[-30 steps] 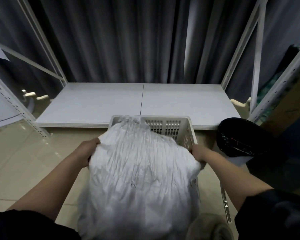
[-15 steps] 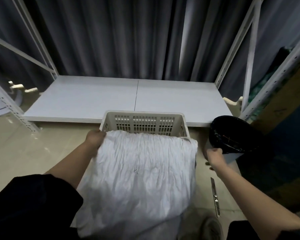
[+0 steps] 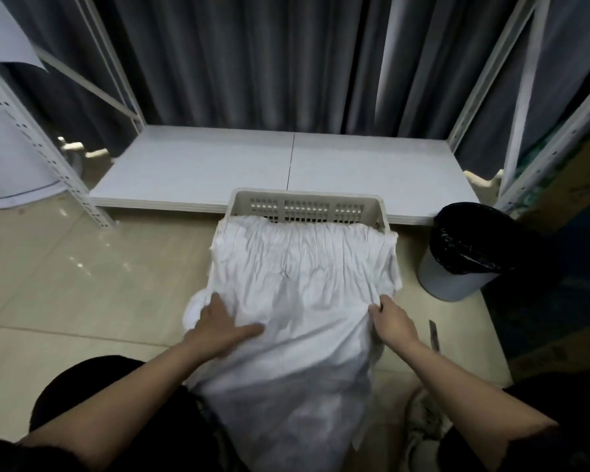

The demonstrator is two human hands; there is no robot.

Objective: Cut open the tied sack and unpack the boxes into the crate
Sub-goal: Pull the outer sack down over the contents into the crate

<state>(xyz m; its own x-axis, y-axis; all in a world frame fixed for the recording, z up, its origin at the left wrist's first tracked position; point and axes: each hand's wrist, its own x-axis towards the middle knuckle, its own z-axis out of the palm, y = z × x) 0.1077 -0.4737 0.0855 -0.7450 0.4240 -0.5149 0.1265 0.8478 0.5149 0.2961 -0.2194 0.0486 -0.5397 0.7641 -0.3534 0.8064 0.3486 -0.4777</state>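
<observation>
White sack [image 3: 297,301] draped over near rim of beige crate [image 3: 307,207], mouth at 12 o'clock | left hand [image 3: 220,325] flat on sack, fingers spread | right hand [image 3: 394,323] pinching a fold at 3 o'clock edge | knife [image 3: 434,335] on floor, right | black-lined bin [image 3: 470,247] at 2 o'clock

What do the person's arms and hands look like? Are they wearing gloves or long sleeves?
No gloves: both the left hand and the right hand are bare, with no rings or watch that I can see. The forearms are bare too. Dark, probably black, clothing shows only at the bottom edge of the picture, near the elbows, so the sleeves look short or pushed up.
</observation>
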